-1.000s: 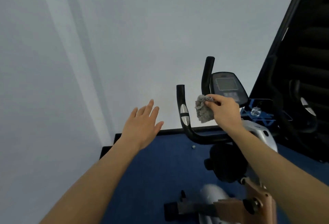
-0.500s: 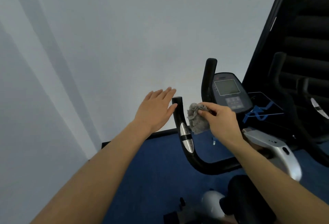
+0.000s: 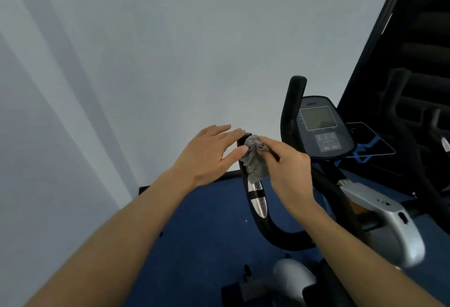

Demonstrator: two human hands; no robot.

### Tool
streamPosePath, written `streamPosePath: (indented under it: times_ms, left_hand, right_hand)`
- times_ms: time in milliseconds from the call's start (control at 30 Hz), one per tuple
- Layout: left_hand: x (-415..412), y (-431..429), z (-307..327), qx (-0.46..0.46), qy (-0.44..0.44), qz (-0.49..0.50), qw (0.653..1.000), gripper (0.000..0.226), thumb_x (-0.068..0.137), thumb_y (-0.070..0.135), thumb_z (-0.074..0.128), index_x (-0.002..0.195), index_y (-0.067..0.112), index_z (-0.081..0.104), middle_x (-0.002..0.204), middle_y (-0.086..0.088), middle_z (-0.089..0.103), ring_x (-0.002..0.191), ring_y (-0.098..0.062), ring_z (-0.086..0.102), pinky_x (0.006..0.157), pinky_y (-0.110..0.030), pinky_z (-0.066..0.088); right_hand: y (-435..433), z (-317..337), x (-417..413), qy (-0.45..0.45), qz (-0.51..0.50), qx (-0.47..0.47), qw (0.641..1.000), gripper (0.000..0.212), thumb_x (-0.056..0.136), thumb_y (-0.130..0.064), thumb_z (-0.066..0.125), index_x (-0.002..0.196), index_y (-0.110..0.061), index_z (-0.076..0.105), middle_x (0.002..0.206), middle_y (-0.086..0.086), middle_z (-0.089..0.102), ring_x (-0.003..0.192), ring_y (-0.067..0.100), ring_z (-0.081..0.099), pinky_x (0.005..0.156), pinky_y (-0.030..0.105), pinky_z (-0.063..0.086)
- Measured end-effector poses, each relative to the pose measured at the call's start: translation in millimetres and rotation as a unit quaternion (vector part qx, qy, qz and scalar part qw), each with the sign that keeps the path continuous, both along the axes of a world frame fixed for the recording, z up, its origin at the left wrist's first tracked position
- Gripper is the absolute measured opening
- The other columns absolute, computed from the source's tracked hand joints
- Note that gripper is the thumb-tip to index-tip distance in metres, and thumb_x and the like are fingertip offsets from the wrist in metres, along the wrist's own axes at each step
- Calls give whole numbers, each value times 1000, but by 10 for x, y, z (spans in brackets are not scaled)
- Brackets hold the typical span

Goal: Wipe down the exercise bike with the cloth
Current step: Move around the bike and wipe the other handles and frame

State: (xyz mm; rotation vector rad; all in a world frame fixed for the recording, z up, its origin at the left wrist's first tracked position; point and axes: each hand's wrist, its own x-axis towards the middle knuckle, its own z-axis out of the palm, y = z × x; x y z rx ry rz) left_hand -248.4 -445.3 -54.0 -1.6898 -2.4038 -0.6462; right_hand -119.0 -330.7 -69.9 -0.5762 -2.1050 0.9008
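The exercise bike stands ahead and to the right, black with silver covers. Its console sits between two upright black handlebars. My right hand pinches a crumpled grey cloth and holds it against the top of the left handlebar, just above the silver sensor plate. My left hand is beside the same handlebar tip, fingers spread, fingertips at the grip's top and thumb touching the cloth. The right handlebar rises behind, untouched.
A pale wall fills the left and top of the view. Blue floor lies under the bike. A dark mirror or panel at the right shows black gym equipment. A dark clear-edged tray with a blue logo juts out beside the console.
My left hand moved right and up to the left handlebar's tip. My right hand carried the cloth from near the console over to that handlebar's top. The view came closer to the bike.
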Motion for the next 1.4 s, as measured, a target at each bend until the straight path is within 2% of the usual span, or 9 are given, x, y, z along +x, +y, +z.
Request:
streamPosePath:
  times_ms: [167, 267, 433, 567, 667, 767, 1100, 1233, 1400]
  left_hand:
    - [-4, 26, -10, 19, -1, 11, 1000, 61, 88, 57, 24, 137, 26, 43, 142, 9, 44, 135, -3, 21, 105, -10, 0]
    - [-17, 33, -20, 13, 6, 9, 1000, 65, 87, 62, 22, 137, 26, 42, 142, 10, 44, 136, -3, 21, 105, -9, -1]
    - [-5, 57, -57, 24, 10, 15, 1000, 67, 85, 62, 18, 136, 26, 45, 139, 11, 47, 135, -4, 26, 107, -13, 6]
    - [5, 54, -75, 26, 19, 14, 999, 65, 87, 60, 19, 135, 24, 45, 138, 11, 48, 134, -6, 29, 107, -16, 12]
    - [29, 107, -34, 20, 35, 14, 999, 62, 90, 57, 19, 133, 22, 48, 140, 9, 46, 135, -7, 30, 107, -18, 13]
    - [89, 206, -35, 25, 37, 26, 999, 48, 97, 45, 28, 133, 19, 46, 144, 3, 42, 136, -11, 28, 110, -24, 15]
    - [24, 494, -62, -46, 28, 94, 994, 52, 100, 41, 20, 146, 17, 19, 157, -3, 8, 143, -16, -2, 115, -34, -1]
    - [-7, 496, -88, -51, 41, 86, 994, 53, 99, 42, 18, 148, 23, 11, 157, -2, 3, 143, -17, -5, 115, -35, -2]
    - [-17, 510, -130, -45, 66, 90, 993, 56, 97, 45, 17, 148, 28, 2, 157, -4, 1, 143, -20, -7, 115, -38, -2]
  right_hand:
    - [-79, -38, -172, 16, 23, 19, 999, 24, 89, -8, 53, 102, -26, 63, 97, -2, 69, 79, -8, 59, 73, 10, 45]
    - [-131, -192, -105, -21, 25, 67, 997, 29, 89, -6, 53, 116, -12, 61, 113, 8, 66, 100, 21, 61, 83, 31, 46]
    - [-60, -147, -160, -7, 11, 15, 1000, 14, 90, -10, 55, 95, -18, 64, 66, -12, 67, 60, 6, 64, 57, 22, 55]
    - [-117, -147, -218, -26, -4, 82, 996, 14, 90, -5, 54, 101, -5, 63, 82, 9, 70, 63, 25, 65, 58, 40, 57]
    - [-28, -157, -60, -77, 25, 12, 997, 20, 92, -13, 54, 107, -15, 66, 75, -2, 68, 61, 4, 62, 57, 15, 52]
    - [121, -46, 85, 4, -41, -57, 998, 18, 87, -13, 61, 102, -17, 70, 68, -24, 58, 66, -19, 56, 57, -4, 39]
    - [-9, -58, 246, -52, 1, -57, 997, 17, 82, -13, 66, 98, -18, 71, 73, -14, 65, 70, -16, 58, 59, -2, 42]
    - [-188, -172, 100, -110, 27, 18, 993, 12, 85, -14, 64, 96, -15, 68, 75, 2, 70, 62, 5, 59, 61, 18, 50]
    - [-180, -232, 81, -120, 22, 41, 992, 8, 87, -12, 59, 90, -10, 67, 71, 5, 68, 56, 6, 55, 59, 24, 52]
